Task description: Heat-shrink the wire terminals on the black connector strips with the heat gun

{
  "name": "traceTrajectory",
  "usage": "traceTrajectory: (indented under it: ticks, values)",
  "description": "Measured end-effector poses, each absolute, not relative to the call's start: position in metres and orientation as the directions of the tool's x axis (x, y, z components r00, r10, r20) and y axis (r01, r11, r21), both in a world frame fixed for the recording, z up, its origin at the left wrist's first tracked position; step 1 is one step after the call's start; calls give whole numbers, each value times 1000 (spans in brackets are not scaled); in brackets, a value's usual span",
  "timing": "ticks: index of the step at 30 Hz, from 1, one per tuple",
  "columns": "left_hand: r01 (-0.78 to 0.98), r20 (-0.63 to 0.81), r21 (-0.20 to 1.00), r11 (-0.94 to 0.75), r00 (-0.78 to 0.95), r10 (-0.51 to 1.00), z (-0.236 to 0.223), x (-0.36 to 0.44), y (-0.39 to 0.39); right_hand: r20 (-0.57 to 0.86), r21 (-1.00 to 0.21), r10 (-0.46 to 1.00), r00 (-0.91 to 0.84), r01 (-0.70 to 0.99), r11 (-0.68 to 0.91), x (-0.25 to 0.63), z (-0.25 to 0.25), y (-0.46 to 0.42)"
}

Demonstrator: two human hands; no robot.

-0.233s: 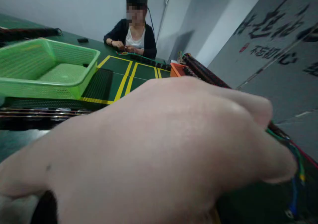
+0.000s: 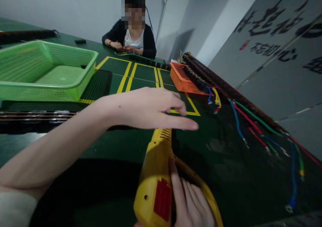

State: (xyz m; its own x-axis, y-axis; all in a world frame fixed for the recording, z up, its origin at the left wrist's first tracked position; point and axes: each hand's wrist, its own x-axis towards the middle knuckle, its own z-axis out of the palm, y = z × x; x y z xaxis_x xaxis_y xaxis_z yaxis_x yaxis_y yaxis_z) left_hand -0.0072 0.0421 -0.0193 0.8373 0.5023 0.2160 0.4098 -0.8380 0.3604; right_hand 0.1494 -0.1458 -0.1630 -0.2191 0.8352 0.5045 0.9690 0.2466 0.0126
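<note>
A yellow heat gun (image 2: 157, 166) with a red panel on its rear end points away from me, low in the middle of the view. My right hand (image 2: 192, 200) is wrapped around its handle, inside the yellow loop. My left hand (image 2: 151, 108) is over the far, vented end of the gun and hides its nozzle. The left thumb is stretched out to the right, apart from the loosely bent fingers, with nothing visible between them. Whether this hand touches the gun I cannot tell.
A green basket (image 2: 85, 81) stands at left, beside a dark strip with wires (image 2: 37, 118). An orange basket (image 2: 178, 81) and a long dark wire harness (image 2: 213, 79) with coloured terminal leads (image 2: 238, 123) lie at right. Across the table sits a co-worker (image 2: 134, 39) handling wires.
My left hand has moved away from the camera, forward and down over the heat gun. The gun and my right hand, covered before, now show.
</note>
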Motion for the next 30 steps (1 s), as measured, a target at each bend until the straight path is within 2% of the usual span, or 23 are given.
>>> traceTrajectory:
  ticks: [3,5,7,10,13,19,26,30]
  values:
    - [596,10,387,-704,760,649,-61,-4,96,489,8,852,-186,978,209,156,-162,-135]
    - [640,-127,442,-629,738,663,-89,-2,125,478,28,859,-182,981,192,162,-159,-132]
    - [634,-187,536,-558,733,654,-111,-2,141,463,36,872,-158,986,160,168,-156,-132]
    - [586,-206,671,-454,736,645,-130,-3,149,477,51,873,-105,994,92,178,-155,-132]
    - [507,-188,745,-435,784,592,-136,-3,149,516,120,849,-117,991,64,189,-157,-130]
    - [475,-194,792,-384,792,579,-137,-1,149,503,122,863,-39,992,-26,199,-160,-127]
    - [478,-194,794,-375,785,589,-140,0,150,518,141,853,-59,990,-17,194,-159,-128]
    - [434,-176,849,-300,768,615,-142,3,150,520,120,853,-48,993,-17,185,-162,-131]
